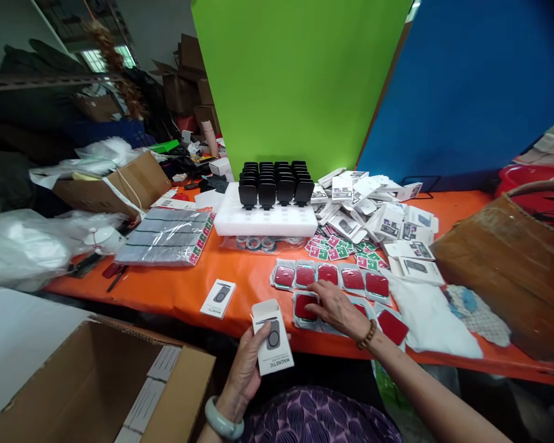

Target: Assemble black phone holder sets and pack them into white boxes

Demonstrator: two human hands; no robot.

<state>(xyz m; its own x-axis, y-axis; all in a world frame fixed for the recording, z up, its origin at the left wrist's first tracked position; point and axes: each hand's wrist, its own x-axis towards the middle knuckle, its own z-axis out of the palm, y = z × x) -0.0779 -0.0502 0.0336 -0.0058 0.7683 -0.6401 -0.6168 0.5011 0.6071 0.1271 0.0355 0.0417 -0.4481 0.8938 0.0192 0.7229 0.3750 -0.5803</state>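
Fingers of the left hand (245, 369) clasped a white box (272, 345), flap open, printed "MAGNETIC", at six o'clock; the right hand (337, 309) lay flat, ungripping, on red-padded packets (352, 280) toward one o'clock.

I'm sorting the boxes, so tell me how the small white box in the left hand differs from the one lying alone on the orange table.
The held box is gripped by the left hand, propped up with its top flap open; the lone box lies flat on the orange table, closed and untouched. The held box shows "MAGNETIC" lettering; the lone box's print is too small to read. Both are white with a dark holder pictured on the front.
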